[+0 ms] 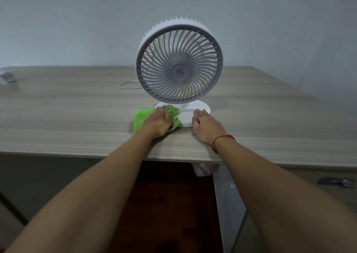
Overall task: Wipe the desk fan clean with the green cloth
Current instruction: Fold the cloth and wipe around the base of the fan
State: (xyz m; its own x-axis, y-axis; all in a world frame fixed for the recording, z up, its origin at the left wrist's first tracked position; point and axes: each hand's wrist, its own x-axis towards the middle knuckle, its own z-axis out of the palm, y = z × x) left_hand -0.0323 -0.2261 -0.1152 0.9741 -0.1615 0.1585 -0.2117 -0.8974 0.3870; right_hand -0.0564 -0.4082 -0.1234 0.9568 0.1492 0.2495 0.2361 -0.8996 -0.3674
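Observation:
A white desk fan with a grey spiral grille stands upright on its round white base, on the wooden desk. The green cloth lies bunched over the left side of the base and spreads onto the desk. My left hand presses down on the cloth, fingers curled into it. My right hand rests flat on the right front part of the base, fingers together, a red string around its wrist.
A thin white cable loops on the desk behind the fan's left side. A grey object sits at the far left edge. The desk's front edge runs just below my wrists; a plain wall stands behind.

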